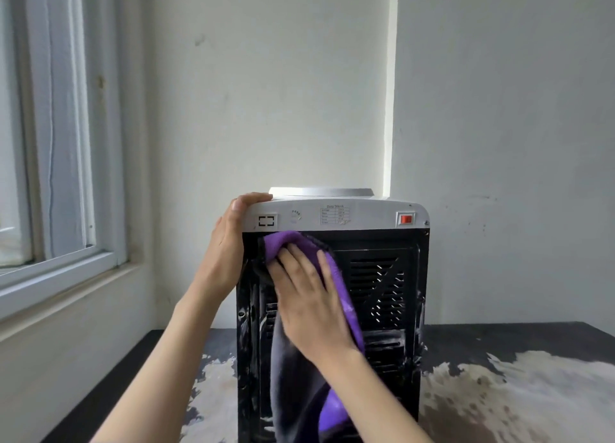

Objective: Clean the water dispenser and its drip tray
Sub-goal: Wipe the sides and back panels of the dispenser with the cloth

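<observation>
The water dispenser (382, 293) stands on the table with its black, vented back panel facing me; its top is white with a red switch (406, 219) at the right. My left hand (229, 243) grips the dispenser's upper left corner, thumb over the top edge. My right hand (309, 296) presses a purple and grey cloth (336, 269) flat against the upper left of the back panel, fingers straight. The cloth hangs down below my wrist. White streaks smear the black panel. The drip tray is not in view.
The dark table (515, 339) has worn pale patches around the dispenser. A window (56, 143) with a white frame and sill is at the left. White walls meet in a corner just behind the dispenser.
</observation>
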A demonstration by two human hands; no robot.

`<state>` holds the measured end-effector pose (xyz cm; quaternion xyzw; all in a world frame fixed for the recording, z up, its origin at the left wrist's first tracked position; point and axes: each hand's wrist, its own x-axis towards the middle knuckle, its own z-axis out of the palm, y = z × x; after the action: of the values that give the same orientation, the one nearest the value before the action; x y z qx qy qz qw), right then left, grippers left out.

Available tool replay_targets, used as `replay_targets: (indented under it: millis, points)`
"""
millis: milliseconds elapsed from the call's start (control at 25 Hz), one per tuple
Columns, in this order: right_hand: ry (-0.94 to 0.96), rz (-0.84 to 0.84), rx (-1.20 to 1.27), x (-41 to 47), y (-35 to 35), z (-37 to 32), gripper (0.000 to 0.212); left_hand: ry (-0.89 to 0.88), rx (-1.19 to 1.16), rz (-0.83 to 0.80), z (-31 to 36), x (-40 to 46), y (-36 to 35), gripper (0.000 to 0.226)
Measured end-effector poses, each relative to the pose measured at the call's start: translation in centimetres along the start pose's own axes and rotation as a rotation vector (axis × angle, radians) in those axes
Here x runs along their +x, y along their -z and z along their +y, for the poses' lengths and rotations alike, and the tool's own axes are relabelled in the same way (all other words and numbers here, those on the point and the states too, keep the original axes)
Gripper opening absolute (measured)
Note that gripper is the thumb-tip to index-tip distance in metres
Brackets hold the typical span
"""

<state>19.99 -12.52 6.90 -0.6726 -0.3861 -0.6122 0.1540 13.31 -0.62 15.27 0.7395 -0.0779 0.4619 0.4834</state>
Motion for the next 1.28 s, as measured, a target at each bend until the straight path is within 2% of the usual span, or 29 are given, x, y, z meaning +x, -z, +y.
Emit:
replay_targets:
  millis: [120, 240, 320, 440, 640, 800, 880, 960, 1120, 1280]
  points:
    - [-0.100, 0.068, -0.097, -1.3, 1.4, 5.1, 0.040, -0.017, 0.059, -0.014, -0.2, 0.0, 0.3, 0.049]
    - [-0.229, 0.082, -0.241, -2.6, 3.7, 10.7, 0.032, -0.016, -0.017, -0.031, -0.3, -0.2, 0.0, 0.046]
    - [-0.285, 0.071, -0.229, -2.5, 4.5, 12.5, 0.028, -0.021, -0.060, -0.030, -0.2, -0.2, -0.1, 0.047]
    - [-0.349, 0.117, -0.126, -1.8, 4.4, 11.4, 0.025, -0.022, -0.077, -0.045, -0.2, -0.4, -0.2, 0.052]
    - [-0.231, 0.061, -0.005, 0.8, 3.5, 5.0, 0.028, -0.034, -0.091, -0.058, -0.2, -0.4, -0.2, 0.054]
    - [-0.153, -0.019, 0.143, 2.0, 2.3, -0.9, 0.035, -0.027, -0.090, -0.064, 0.6, -0.5, -0.1, 0.047]
    - [-0.123, -0.028, 0.132, 1.7, 1.8, -1.6, 0.037, -0.008, -0.075, -0.106, 1.4, -0.8, 0.1, 0.044]
    - [-0.120, -0.037, 0.056, 0.7, 1.0, -1.0, 0.039, -0.010, -0.066, -0.153, 1.8, -0.8, 0.6, 0.052]
    - [-0.170, -0.106, -0.045, -0.2, 0.4, -0.9, 0.055, -0.012, -0.077, -0.212, 1.0, -0.5, 1.6, 0.056]
    - [0.040, -0.102, 0.029, 0.1, 0.0, -1.8, 0.049, -0.019, -0.100, -0.257, 0.7, -0.3, 1.9, 0.056]
